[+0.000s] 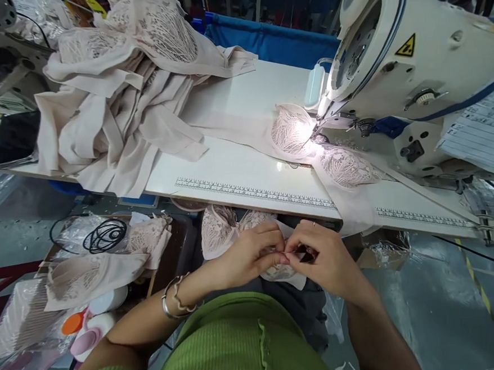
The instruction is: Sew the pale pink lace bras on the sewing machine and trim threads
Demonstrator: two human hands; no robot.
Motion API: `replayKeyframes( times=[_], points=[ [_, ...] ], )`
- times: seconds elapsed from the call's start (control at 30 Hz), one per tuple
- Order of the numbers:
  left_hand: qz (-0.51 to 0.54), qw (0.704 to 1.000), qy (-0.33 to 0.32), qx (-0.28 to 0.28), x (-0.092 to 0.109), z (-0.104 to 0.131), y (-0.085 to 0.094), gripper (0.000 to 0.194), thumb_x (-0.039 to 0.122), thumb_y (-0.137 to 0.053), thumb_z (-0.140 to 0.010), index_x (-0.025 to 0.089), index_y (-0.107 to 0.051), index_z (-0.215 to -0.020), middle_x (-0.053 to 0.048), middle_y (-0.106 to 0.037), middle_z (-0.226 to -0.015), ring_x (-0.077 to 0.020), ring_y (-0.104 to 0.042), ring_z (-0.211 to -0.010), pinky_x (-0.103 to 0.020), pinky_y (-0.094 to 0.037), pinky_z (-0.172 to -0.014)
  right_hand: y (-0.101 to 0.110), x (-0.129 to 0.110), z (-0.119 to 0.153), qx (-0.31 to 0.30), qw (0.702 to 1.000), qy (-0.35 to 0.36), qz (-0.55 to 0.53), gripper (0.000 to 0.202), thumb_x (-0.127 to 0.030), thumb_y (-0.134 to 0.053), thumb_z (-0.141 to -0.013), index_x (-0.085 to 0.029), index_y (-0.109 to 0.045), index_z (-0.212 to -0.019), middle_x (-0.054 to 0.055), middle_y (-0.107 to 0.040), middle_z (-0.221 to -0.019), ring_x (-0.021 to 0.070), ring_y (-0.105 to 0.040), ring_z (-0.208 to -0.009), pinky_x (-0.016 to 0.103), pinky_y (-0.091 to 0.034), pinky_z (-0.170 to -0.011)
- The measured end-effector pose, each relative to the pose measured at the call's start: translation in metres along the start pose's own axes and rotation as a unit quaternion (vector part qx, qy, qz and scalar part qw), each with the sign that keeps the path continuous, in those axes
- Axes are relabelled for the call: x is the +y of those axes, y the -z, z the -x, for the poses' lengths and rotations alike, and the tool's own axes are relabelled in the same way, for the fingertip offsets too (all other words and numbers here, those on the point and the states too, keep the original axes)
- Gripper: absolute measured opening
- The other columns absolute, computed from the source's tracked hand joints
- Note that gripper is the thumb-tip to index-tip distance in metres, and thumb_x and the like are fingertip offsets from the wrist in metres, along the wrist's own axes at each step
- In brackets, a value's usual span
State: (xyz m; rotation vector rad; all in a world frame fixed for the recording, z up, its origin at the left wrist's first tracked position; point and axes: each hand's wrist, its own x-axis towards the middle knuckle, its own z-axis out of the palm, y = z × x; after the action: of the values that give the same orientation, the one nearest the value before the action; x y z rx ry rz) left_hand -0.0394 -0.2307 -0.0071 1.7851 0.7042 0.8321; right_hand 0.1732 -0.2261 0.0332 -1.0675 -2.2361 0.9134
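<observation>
My left hand [254, 254] and my right hand [319, 253] meet just below the table's front edge, fingertips pinched together. What they pinch is too small to make out. Beneath and behind them, a beige lace bra piece [219, 232] lies over my lap, partly covered by the hands. On the white table, another lace piece [292, 131] sits under the lit needle area of the sewing machine [423, 48], with its second cup to the right and a fabric band hanging over the edge.
Beige lace garments [110, 110] are heaped on the table's left, beside a black phone [13, 139]. Below stands a box [162, 275] with lace pieces and a coiled black cable [104, 235]. Written sheets [484, 129] hang at the right.
</observation>
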Motion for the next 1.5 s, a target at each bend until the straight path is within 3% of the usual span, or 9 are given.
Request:
replayKeyframes(
  times=[0.2, 0.33, 0.6, 0.77, 0.97, 1.17, 1.23, 1.33, 1.5],
  points=[
    [0.061, 0.997, 0.029, 0.027, -0.004, -0.004, -0.002, 0.020, 0.024, -0.061, -0.098, 0.017, -0.062, -0.079, -0.001, -0.056, -0.080, -0.0142, -0.054, -0.075, -0.024, -0.039, -0.068, -0.003, 0.027, 0.013, 0.042, 0.998, -0.029, -0.044, 0.021, -0.028, -0.074, -0.088, -0.025, -0.055, -0.097, -0.002, -0.064, -0.081, 0.0103, -0.044, -0.053, 0.024, -0.037, -0.050],
    [0.081, 0.995, 0.046, 0.028, -0.002, -0.007, 0.007, 0.020, 0.021, -0.061, -0.096, 0.016, -0.060, -0.077, 0.000, -0.052, -0.078, -0.0132, -0.050, -0.072, -0.024, -0.037, -0.066, 0.001, 0.038, 0.016, 0.042, 0.997, 0.021, -0.057, 0.014, -0.028, -0.071, -0.092, -0.026, -0.058, -0.098, -0.001, -0.064, -0.081, 0.0108, -0.047, -0.054, 0.025, -0.038, -0.052],
    [0.034, 0.998, 0.034, 0.035, 0.002, -0.009, 0.009, 0.019, 0.021, -0.060, -0.097, 0.017, -0.060, -0.078, -0.002, -0.058, -0.086, -0.0141, -0.055, -0.081, -0.023, -0.041, -0.071, 0.009, 0.034, 0.009, 0.018, 0.994, 0.025, -0.108, 0.005, -0.022, -0.068, -0.093, -0.024, -0.063, -0.090, 0.007, -0.070, -0.095, 0.0185, -0.067, -0.082, 0.028, -0.051, -0.064],
    [0.097, 0.993, 0.061, 0.041, 0.009, -0.007, 0.006, 0.019, 0.021, -0.058, -0.097, 0.017, -0.058, -0.079, -0.007, -0.069, -0.101, -0.0143, -0.063, -0.087, -0.023, -0.046, -0.072, 0.009, 0.028, 0.010, 0.055, 0.982, -0.039, -0.179, 0.015, -0.024, -0.061, -0.097, -0.022, -0.061, -0.082, 0.005, -0.069, -0.090, 0.0116, -0.057, -0.060, 0.024, -0.042, -0.049],
    [0.126, 0.985, 0.095, 0.070, 0.010, -0.005, 0.000, 0.026, 0.025, -0.060, -0.094, 0.017, -0.052, -0.072, -0.007, -0.071, -0.094, -0.0123, -0.060, -0.077, -0.021, -0.043, -0.064, 0.000, 0.027, 0.011, 0.087, 0.968, -0.074, -0.223, 0.022, -0.029, -0.064, -0.096, -0.022, -0.055, -0.077, 0.004, -0.066, -0.085, 0.0144, -0.058, -0.068, 0.027, -0.042, -0.055],
    [0.139, 0.979, 0.120, 0.088, 0.013, -0.009, -0.002, 0.026, 0.024, -0.060, -0.089, 0.018, -0.046, -0.067, -0.004, -0.067, -0.083, -0.0107, -0.055, -0.070, -0.020, -0.043, -0.061, -0.005, 0.024, 0.012, 0.111, 0.959, -0.096, -0.242, 0.019, -0.027, -0.066, -0.094, -0.024, -0.050, -0.085, -0.003, -0.057, -0.080, 0.0106, -0.048, -0.060, 0.024, -0.038, -0.053],
    [0.141, 0.977, 0.131, 0.094, 0.015, -0.012, -0.003, 0.016, 0.025, -0.065, -0.085, 0.019, -0.051, -0.078, -0.004, -0.068, -0.088, -0.0119, -0.058, -0.073, -0.020, -0.045, -0.061, -0.008, 0.023, 0.013, 0.107, 0.957, -0.105, -0.247, 0.018, -0.026, -0.066, -0.094, -0.025, -0.049, -0.089, -0.005, -0.055, -0.077, 0.0097, -0.045, -0.057, 0.023, -0.037, -0.053],
    [0.115, 0.979, 0.150, 0.073, 0.014, -0.016, -0.008, 0.022, 0.030, -0.072, -0.082, 0.018, -0.063, -0.099, -0.005, -0.073, -0.093, -0.0156, -0.065, -0.079, -0.022, -0.049, -0.064, -0.012, 0.021, 0.014, 0.090, 0.960, -0.114, -0.241, 0.017, -0.028, -0.065, -0.095, -0.026, -0.049, -0.091, -0.005, -0.054, -0.075, 0.0095, -0.044, -0.056, 0.023, -0.036, -0.052],
    [0.040, 0.977, 0.180, 0.103, 0.007, -0.020, -0.015, 0.019, 0.031, -0.067, -0.087, 0.017, -0.075, -0.077, -0.001, -0.072, -0.070, -0.0133, -0.061, -0.066, -0.020, -0.040, -0.057, -0.015, 0.019, 0.015, 0.113, 0.974, -0.108, -0.164, 0.015, -0.037, -0.064, -0.096, -0.024, -0.057, -0.091, -0.002, -0.058, -0.074, 0.0116, -0.051, -0.058, 0.024, -0.041, -0.052]
  ],
)
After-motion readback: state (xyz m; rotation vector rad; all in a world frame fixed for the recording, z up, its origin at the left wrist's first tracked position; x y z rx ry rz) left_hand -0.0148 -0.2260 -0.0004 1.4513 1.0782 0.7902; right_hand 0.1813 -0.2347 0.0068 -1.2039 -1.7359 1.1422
